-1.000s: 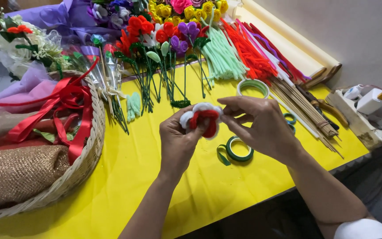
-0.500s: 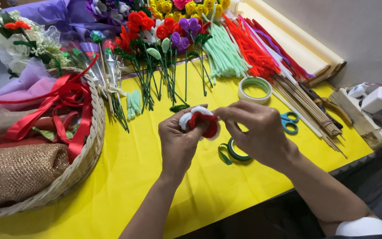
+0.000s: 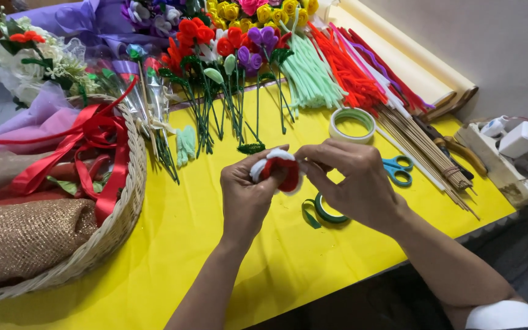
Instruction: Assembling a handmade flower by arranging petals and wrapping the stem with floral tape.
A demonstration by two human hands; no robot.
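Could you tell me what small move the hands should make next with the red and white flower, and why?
Probably one more short wrap: the left hand pinches the red and white flower while the right hand grips its edge, so the right fingers could pull the fuzzy strip further round while the left holds it steady above the yellow table.

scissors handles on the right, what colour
Blue. The scissors lie on the yellow tablecloth beside the wooden sticks; the head view shows them.

Clear cellophane sleeves (image 3: 145, 91) wrapped round single flowers, leaning on the wicker basket's rim at upper left. Purple wrapping paper (image 3: 87, 21) bunched at the top edge behind them. Cream paper rolls (image 3: 410, 61) lying diagonally at upper right. No labels, signs or screens visible.
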